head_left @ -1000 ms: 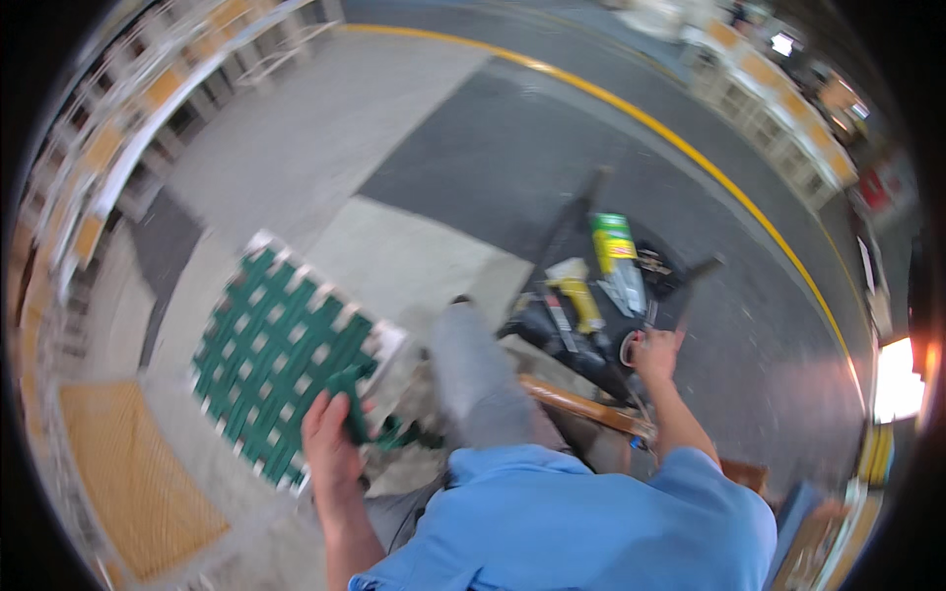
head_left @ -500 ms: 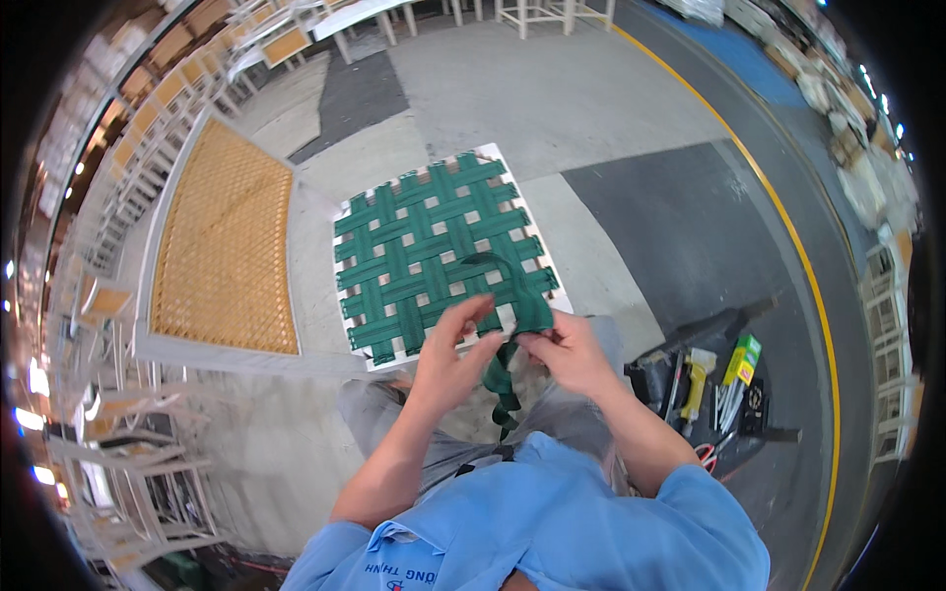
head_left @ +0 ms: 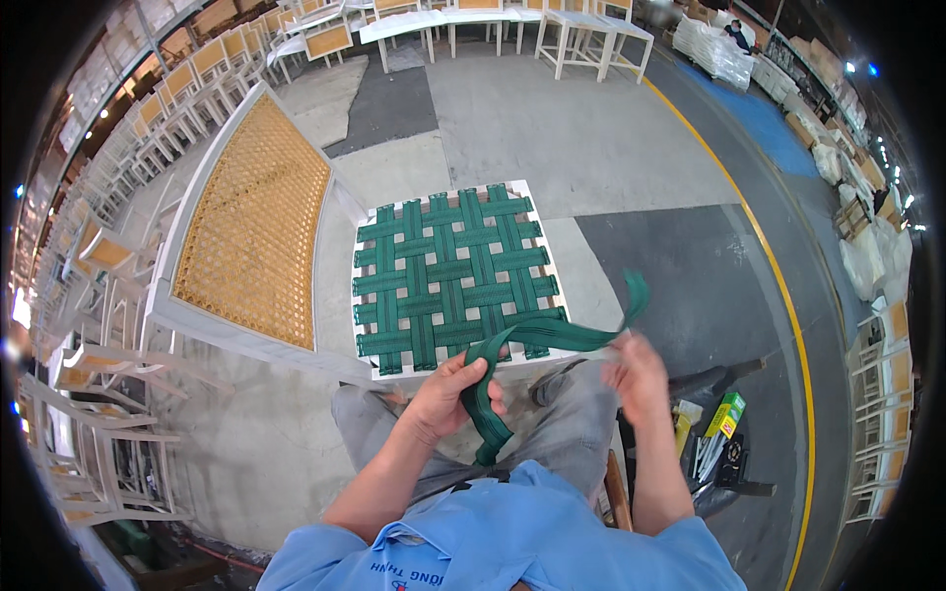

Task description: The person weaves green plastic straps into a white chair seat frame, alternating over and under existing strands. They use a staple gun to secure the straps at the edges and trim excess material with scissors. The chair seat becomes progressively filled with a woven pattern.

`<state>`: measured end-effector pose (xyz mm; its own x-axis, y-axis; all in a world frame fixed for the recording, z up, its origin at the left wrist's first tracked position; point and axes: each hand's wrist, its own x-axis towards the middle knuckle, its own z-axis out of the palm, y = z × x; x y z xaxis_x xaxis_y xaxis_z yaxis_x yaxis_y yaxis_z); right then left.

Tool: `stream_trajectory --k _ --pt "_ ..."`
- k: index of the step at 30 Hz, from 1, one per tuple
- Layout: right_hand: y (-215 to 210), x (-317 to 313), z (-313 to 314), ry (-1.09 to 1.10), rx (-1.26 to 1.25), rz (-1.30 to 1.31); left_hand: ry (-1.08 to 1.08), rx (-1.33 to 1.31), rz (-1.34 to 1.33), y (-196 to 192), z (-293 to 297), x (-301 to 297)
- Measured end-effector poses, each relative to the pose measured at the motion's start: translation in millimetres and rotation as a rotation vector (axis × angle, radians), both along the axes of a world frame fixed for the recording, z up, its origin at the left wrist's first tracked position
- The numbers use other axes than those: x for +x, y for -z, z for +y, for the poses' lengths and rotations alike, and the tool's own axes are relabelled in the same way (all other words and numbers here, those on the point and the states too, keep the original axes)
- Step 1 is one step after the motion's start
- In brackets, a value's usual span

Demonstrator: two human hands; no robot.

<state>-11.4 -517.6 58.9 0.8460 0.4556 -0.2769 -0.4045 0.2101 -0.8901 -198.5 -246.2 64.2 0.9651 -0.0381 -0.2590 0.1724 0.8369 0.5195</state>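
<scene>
1. the left hand (head_left: 455, 386) reaches up from the lower edge, forearm slanting toward the middle, with its fingers curled shut around a loose green webbing strap (head_left: 532, 340).
2. the strap's lower end hangs down from that fist over the person's grey trousers (head_left: 562, 433); the rest runs rightward and up, ending in a raised tip just above the other hand.
3. the right hand (head_left: 639, 372) is held up at about the same height, forearm rising from the lower right. it is blurred, so i cannot tell whether its fingers pinch the strap or only touch it.
4. just beyond both hands lies a white square seat frame (head_left: 367, 295) already woven with green bands in a basket pattern; the strap passes over its near edge.
5. left of it rests a white frame with a cane panel (head_left: 254, 229), tilted.
6. by the right knee, on the dark floor, sits a cluster of tools (head_left: 714, 443) with a green and yellow box.
7. white chairs (head_left: 118, 187) stand stacked along the left.
</scene>
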Motion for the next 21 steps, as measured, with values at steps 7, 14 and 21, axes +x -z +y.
stream_trajectory --k 7,14,21 --pt "8.9 -71.0 50.7 -0.389 0.345 0.4 0.385 0.712 0.026 18.8 -62.4 1.8" --pt "-7.0 34.6 72.4 -0.135 0.129 0.143 0.351 1.081 -0.01 81.9 -76.9 -66.9" --pt "72.6 121.5 114.9 -0.221 -0.456 0.116 0.444 0.888 0.151 123.5 -54.6 -69.5"
